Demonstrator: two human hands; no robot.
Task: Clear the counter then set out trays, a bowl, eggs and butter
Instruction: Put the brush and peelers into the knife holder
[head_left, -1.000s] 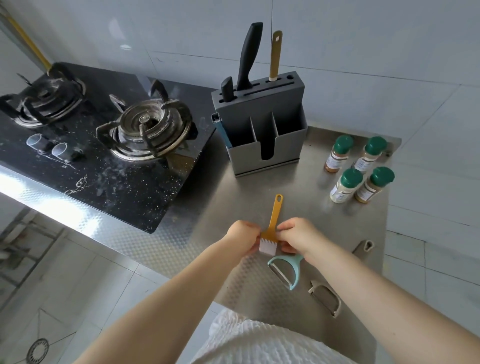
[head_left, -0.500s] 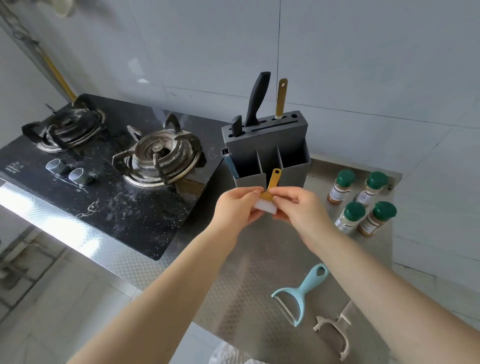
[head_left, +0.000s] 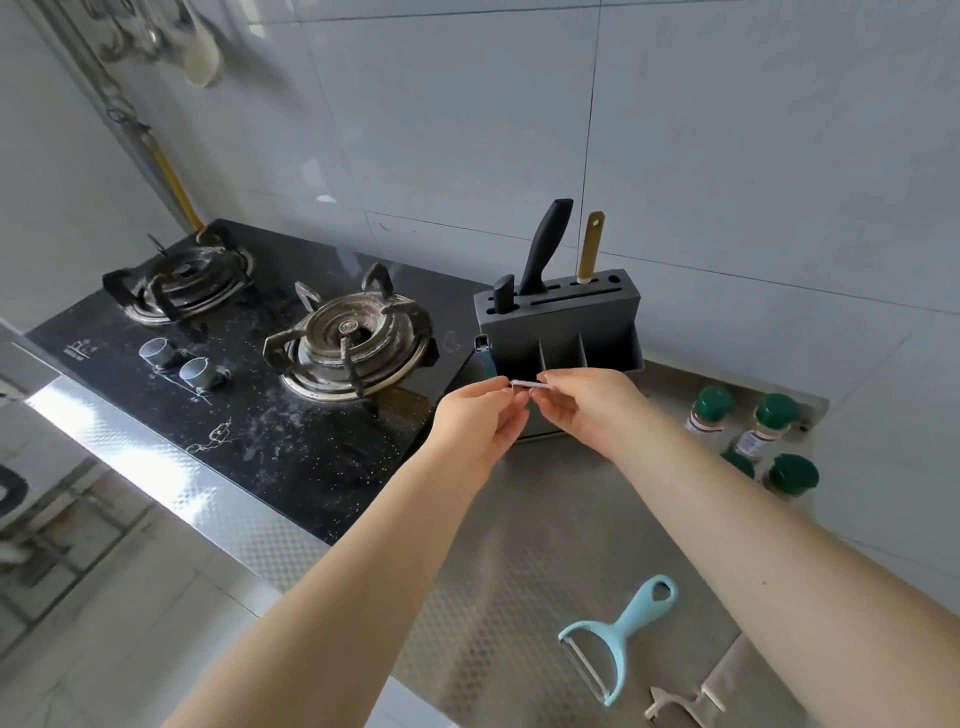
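Observation:
Both my hands hold a small brush (head_left: 529, 385) by its white bristle end, right in front of the grey knife block (head_left: 561, 322); only the white edge shows between my fingers, the yellow handle is hidden. My left hand (head_left: 480, 415) pinches it from the left and my right hand (head_left: 587, 402) from the right, just above the block's open front compartments. A light blue peeler (head_left: 618, 636) lies on the steel counter (head_left: 519, 545) near the front right. A beige peeler (head_left: 685, 704) lies beside it at the bottom edge.
The knife block holds a black-handled knife (head_left: 548, 244) and a wooden-handled tool (head_left: 589, 247). Several green-capped spice jars (head_left: 769, 421) stand at the right, by the wall. A black two-burner gas hob (head_left: 260, 353) fills the left. Utensils hang on the wall at upper left.
My hands lifted the brush from the counter beside the blue peeler and carried it away from me to the knife block. Its yellow handle has dropped out of sight.

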